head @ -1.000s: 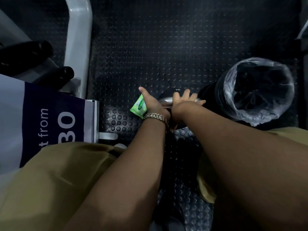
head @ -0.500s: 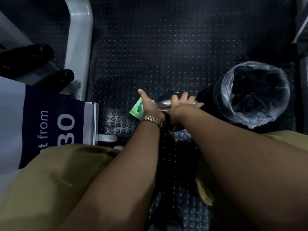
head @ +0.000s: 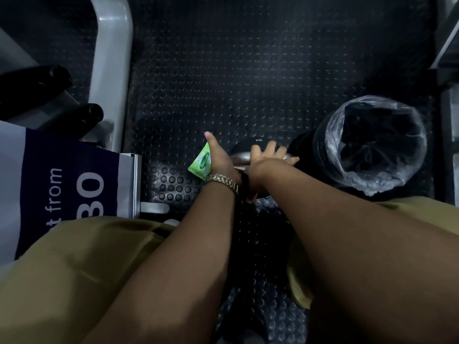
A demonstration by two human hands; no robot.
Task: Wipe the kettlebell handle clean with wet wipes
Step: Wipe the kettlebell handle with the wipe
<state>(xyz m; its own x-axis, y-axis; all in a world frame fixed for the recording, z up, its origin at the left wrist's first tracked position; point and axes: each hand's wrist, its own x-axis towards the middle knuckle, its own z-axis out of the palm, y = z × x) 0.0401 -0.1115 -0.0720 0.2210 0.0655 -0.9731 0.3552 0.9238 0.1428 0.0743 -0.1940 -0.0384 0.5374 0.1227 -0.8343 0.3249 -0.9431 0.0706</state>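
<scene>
A black kettlebell (head: 248, 144) stands on the studded rubber floor, and its silvery handle (head: 239, 158) shows between my hands. My right hand (head: 269, 155) lies across the handle with its fingers spread and fairly straight. Whether a wipe is under that palm is hidden. My left hand (head: 221, 161), with a metal watch at the wrist, grips a green wet wipes pack (head: 201, 162) just left of the handle, thumb pointing away from me.
A black bin with a clear plastic liner (head: 332, 135) stands close to the right of the kettlebell. A blue and white sign board (head: 62, 184) and a grey machine frame (head: 111, 70) with black padded bars (head: 37, 80) fill the left side.
Both hands stay where they were at the kettlebell handle; only the view has shifted slightly.
</scene>
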